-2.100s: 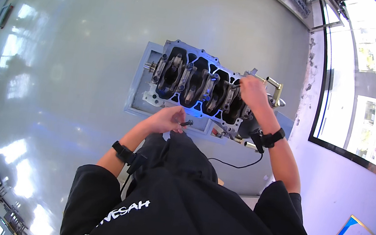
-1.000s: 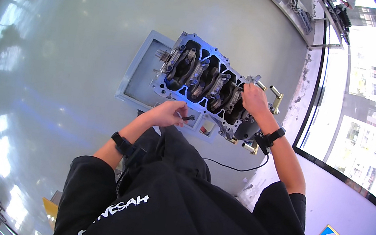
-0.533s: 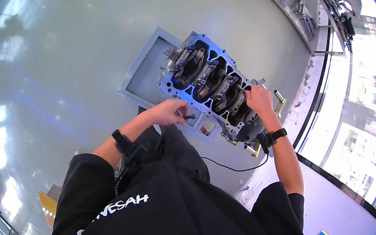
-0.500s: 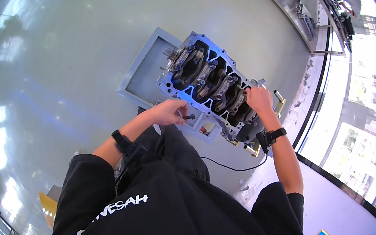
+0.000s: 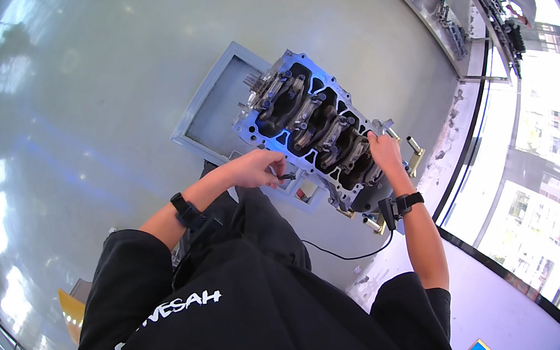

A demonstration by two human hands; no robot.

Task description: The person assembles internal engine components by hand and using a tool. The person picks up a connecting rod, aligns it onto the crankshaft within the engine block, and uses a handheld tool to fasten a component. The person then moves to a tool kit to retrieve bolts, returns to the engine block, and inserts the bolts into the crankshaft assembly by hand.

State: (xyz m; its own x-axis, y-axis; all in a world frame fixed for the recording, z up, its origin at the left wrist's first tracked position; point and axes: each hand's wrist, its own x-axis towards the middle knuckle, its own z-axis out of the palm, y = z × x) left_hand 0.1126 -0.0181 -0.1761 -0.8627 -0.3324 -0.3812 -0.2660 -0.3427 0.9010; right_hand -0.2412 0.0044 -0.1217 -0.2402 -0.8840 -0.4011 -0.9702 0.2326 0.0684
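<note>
An engine block lies with its open underside up, showing the crankshaft and several bearing caps with bolts in them. At the block's near left side, my left hand is closed on a small dark bolt, which sticks out to the right past the fingertips. My right hand reaches over the block's right end, thumb and fingers drawn together beside the last bearing cap. Whatever they pinch is hidden beneath the fingers.
Under the block is a grey metal stand frame, with brass-coloured bars at its right. A black cable hangs from my right wrist device. A bench with metal parts runs along the far right, next to the windows.
My left hand has shifted slightly right with the bolt still held. My right hand remains at the block's right end, its fingers moved only a little.
</note>
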